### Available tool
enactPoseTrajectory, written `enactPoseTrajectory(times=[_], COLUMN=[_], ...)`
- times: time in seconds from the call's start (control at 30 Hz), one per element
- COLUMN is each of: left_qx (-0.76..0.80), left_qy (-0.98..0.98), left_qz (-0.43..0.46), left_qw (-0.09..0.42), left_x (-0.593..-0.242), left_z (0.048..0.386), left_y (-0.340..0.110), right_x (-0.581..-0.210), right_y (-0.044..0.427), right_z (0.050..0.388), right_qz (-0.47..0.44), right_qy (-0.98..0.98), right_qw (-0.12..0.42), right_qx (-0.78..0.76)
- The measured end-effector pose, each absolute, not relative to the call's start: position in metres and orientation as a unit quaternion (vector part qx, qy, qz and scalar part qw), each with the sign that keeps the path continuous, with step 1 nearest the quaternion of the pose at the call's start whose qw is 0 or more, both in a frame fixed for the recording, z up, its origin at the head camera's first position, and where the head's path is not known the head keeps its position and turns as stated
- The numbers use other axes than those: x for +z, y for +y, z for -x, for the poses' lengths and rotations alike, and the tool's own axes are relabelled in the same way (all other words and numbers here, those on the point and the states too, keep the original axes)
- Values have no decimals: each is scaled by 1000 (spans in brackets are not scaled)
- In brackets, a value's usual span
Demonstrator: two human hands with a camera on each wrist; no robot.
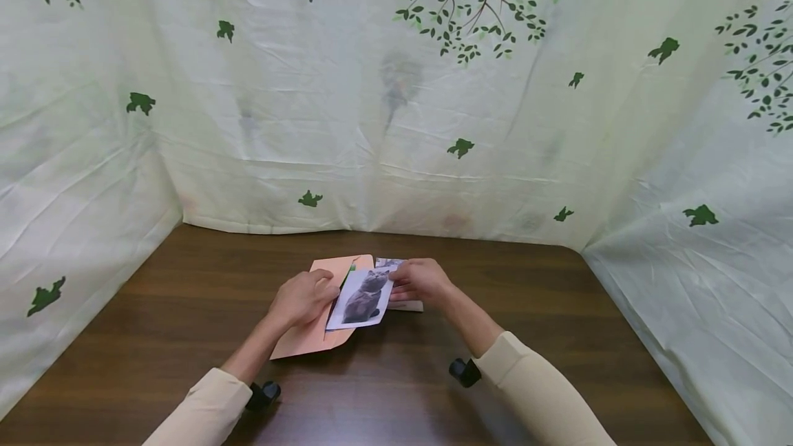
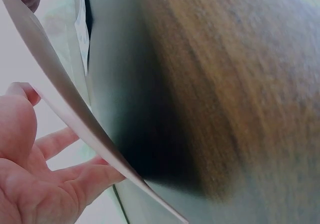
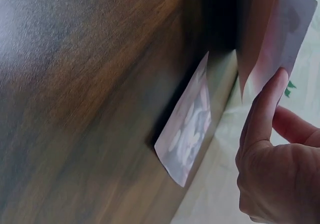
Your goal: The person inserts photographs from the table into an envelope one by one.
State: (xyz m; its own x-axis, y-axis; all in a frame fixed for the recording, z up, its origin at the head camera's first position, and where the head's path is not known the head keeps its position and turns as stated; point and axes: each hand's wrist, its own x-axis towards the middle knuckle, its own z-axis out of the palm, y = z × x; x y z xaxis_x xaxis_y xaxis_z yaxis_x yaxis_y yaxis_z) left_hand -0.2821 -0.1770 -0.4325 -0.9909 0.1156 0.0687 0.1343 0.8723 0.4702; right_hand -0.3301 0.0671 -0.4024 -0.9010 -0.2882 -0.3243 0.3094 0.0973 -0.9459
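My left hand (image 1: 303, 298) grips a peach paper envelope (image 1: 303, 343) above the table, thumb on top and fingers beneath. In the left wrist view the envelope (image 2: 85, 121) appears edge-on and tilted. A photo of a grey cat (image 1: 365, 298) lies partly over the envelope's right side. My right hand (image 1: 424, 281) pinches this photo by its upper right edge. In the right wrist view thumb and fingers hold the photo (image 3: 292, 29) at its border. Below the right hand another printed picture (image 3: 187, 134) lies on the table, partly hidden in the head view.
The brown wooden table (image 1: 533, 356) ends at a pale curtain (image 1: 347, 122) with green leaf prints, which hangs behind and on both sides. A black wrist camera (image 1: 264, 396) sits under the left wrist, a second black wrist camera (image 1: 464, 372) by the right.
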Motion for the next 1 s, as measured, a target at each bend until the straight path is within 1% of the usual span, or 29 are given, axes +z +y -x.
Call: enactPoseTrajectory(times=[0.27, 0.63, 1.0], left_qx=[-244, -246, -245], left_qy=[-968, -967, -968], left_qz=[55, 58, 57], left_qw=[15, 16, 13], left_x=[-432, -432, -433], left_z=[282, 281, 282], left_y=[-177, -178, -177], right_x=[-400, -397, -397], right_y=[58, 47, 41], right_z=[330, 333, 338], right_qz=[12, 13, -5], right_qy=[711, 729, 723], right_qw=[222, 191, 198], right_qx=[-667, -657, -661])
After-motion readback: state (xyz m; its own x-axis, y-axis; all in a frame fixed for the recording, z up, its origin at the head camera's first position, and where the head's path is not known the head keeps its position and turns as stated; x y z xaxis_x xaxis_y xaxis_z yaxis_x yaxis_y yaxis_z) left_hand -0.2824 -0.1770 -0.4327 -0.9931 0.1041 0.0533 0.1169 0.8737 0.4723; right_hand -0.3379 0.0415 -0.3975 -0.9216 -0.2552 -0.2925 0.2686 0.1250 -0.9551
